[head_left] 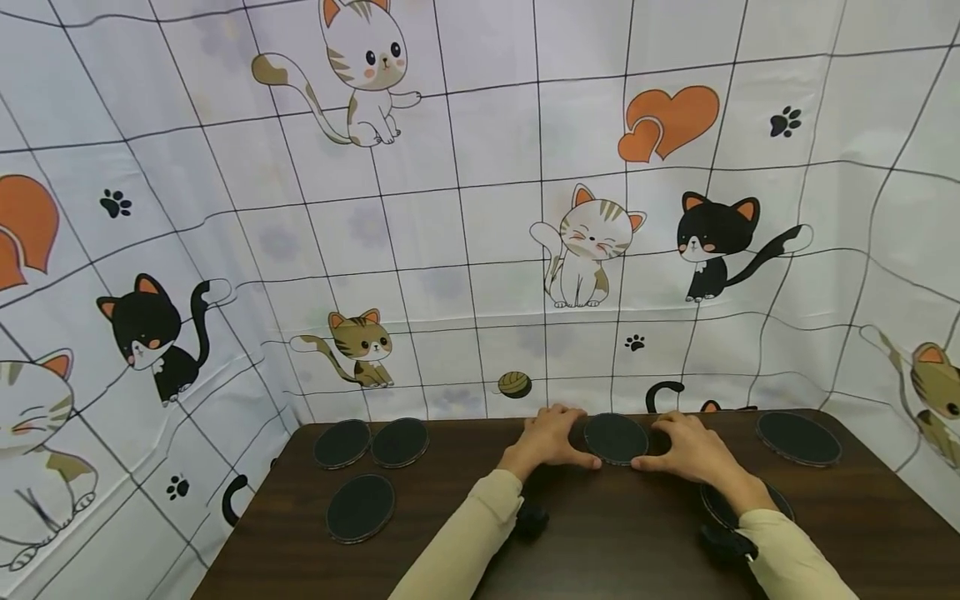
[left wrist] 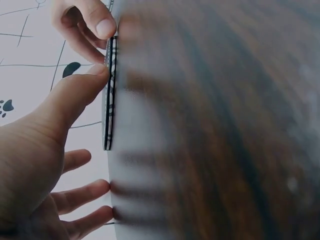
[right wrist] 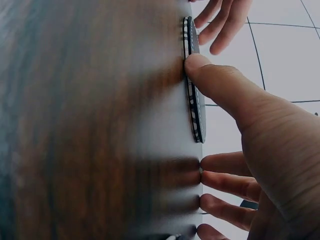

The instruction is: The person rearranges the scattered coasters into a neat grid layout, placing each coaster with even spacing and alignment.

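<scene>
A flat round black disc (head_left: pixel 615 438), much like a coaster, lies near the table's back edge between the two hands. The thumb of the left hand (head_left: pixel 551 437) touches its near left rim, and the other fingers spread out on the tabletop beside it. On the opposite side, the right hand (head_left: pixel 686 450) has its thumb against the rim, fingers likewise spread and touching the table. Both wrist views show the disc edge-on, with a black and white patterned side (left wrist: pixel 108 110). It lies flat, and neither hand curls round it.
Three similar discs lie at the left: two side by side (head_left: pixel 342 443) (head_left: pixel 400 442), one nearer (head_left: pixel 361 508). Another disc (head_left: pixel 798 438) is at the back right, and one (head_left: pixel 780 502) is partly hidden under the right forearm. A cat-printed sheet (head_left: pixel 465 250) hangs behind the brown table (head_left: pixel 600 533).
</scene>
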### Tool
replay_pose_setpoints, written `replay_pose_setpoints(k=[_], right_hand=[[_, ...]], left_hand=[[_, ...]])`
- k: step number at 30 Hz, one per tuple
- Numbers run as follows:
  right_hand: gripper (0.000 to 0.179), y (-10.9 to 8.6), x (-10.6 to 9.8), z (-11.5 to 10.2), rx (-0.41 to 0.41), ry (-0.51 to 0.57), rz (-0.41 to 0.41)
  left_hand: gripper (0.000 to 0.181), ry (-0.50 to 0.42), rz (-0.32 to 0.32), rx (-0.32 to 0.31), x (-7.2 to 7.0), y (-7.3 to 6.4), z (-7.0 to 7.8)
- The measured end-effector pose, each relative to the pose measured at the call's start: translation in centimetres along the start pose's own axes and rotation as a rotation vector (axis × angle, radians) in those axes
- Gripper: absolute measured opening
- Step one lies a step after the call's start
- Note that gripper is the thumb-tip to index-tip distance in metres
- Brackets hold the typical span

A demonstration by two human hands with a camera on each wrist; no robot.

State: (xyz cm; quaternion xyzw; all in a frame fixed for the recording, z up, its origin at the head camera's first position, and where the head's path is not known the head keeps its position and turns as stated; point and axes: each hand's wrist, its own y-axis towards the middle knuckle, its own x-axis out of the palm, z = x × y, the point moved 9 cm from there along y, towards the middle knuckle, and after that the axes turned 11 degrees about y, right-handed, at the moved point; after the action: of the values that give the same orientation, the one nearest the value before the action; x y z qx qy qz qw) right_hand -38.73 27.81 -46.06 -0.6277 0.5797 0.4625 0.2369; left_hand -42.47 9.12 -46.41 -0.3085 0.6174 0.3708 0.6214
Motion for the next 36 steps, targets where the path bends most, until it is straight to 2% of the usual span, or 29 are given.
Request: replay_pose_setpoints(k=[7,17,26,36], right_hand=[[0.090,0.0,-0.2,0.1,0.001,-0.012,-0.012],[0.088,0.2,0.1,-0.2,-0.011,-0.014,-0.017],[0.082,0.3,0.4,-0.7,-0.047,0.029,-0.017],[0.079,0.3,0.5,-0.9,-0.087,0.067,0.007]], left_hand=[[0.085,0.054,-0.008,-0.032,0.1,0.2,0.4],[0.076,0.066,-0.021,-0.063,0.0,0.2,0.4],[0.069,0.029,-0.021,-0.075,0.2,0.3,0.0],[0.064,-0.054,0.002,-0.040,0.4,0.6,0.0]])
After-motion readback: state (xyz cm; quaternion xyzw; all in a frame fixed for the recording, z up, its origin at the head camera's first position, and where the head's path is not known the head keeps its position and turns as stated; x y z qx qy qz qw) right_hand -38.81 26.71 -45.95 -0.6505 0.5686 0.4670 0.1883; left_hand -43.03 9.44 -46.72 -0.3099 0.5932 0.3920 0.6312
